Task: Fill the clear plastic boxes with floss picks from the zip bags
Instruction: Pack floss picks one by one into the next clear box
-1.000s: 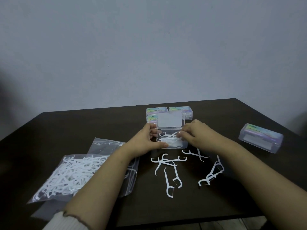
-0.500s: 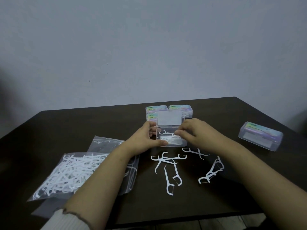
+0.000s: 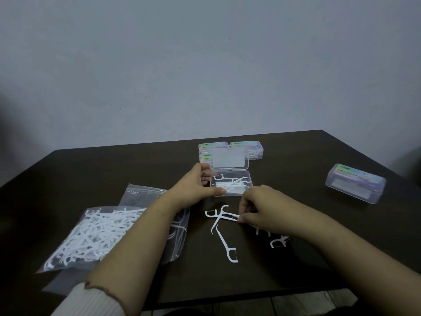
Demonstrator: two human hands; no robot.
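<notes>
The open clear box (image 3: 231, 184) sits at the middle of the dark table (image 3: 91, 169), lid standing up at its far edge and a few picks already inside. The left hand (image 3: 196, 188) grips its left end, thumb along the near wall. Just near of the box, the right hand (image 3: 259, 210) pinches a loose floss pick (image 3: 224, 215) by its right end; that pick's long axis runs left to right, roughly parallel to the box's long side. So the carry is short, away from the person, and the right hand is the nearer one. More loose picks (image 3: 227, 247) lie nearer. The zip bag (image 3: 95, 233) lies left, closed boxes (image 3: 356, 183) far and right; a plain grey wall (image 3: 205, 65) stands behind.
</notes>
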